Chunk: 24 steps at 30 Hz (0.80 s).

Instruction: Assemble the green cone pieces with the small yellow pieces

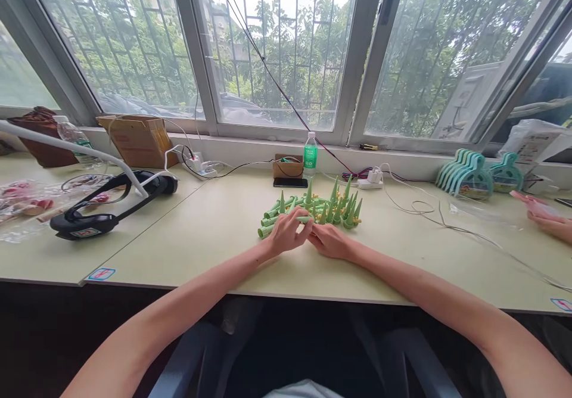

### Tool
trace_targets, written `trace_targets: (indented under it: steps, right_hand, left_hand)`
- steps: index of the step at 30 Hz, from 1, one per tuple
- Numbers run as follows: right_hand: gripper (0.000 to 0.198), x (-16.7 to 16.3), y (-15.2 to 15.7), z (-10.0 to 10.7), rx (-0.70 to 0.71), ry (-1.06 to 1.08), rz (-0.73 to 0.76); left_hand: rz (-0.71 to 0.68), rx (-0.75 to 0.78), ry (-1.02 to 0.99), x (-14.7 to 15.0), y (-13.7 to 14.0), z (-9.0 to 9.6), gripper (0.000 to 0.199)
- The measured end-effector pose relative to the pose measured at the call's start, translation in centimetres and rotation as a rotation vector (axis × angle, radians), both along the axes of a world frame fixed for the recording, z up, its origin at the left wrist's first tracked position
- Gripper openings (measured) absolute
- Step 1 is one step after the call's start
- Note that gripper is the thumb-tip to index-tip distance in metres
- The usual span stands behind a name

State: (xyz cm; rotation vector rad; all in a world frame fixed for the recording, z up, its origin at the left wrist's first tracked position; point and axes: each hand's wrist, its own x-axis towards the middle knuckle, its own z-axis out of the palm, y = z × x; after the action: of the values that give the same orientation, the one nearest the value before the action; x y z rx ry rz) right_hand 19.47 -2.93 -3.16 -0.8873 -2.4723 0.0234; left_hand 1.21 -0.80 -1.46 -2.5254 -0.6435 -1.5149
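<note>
The left fingers [295, 213] partly cover a green tube [305, 219]; beyond the right fingers [318, 239], yellow pieces [357, 221] are too small to identify.

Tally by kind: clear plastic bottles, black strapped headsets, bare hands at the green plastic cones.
Clear plastic bottles: 2 (centre bottle, left bottle)
Black strapped headset: 1
Bare hands at the green plastic cones: 2 (left hand, right hand)
Total: 5

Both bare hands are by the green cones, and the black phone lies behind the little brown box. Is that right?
Not quite: the head view shows the black phone in front of the little brown box, on the person's side. The left hand and right hand are indeed by the green cones.
</note>
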Motion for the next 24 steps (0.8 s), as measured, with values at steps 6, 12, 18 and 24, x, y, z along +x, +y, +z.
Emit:
trace_targets:
  steps: [6, 12, 18, 24]
  right_hand:
    - [0.020, 0.8, 1.0, -0.8, 0.112, -0.065, -0.015]
    - [0.016, 0.9, 1.2, -1.1, 0.147, 0.019, -0.039]
    - [0.022, 0.6, 0.1, -0.1, 0.069, 0.067, -0.103]
    - [0.018, 0.5, -0.5, 0.3, 0.016, 0.208, -0.166]
  left_hand:
    - [-0.095, 0.089, 0.151, 1.2, 1.5, 1.3, 0.008]
    - [-0.122, 0.111, 0.054, 2.7, 1.9, 1.4, 0.010]
    - [-0.138, -0.033, -0.076, 1.6, 1.4, 0.7, 0.015]
    - [-0.037, -0.211, -0.260, 1.5, 1.6, 1.6, 0.031]
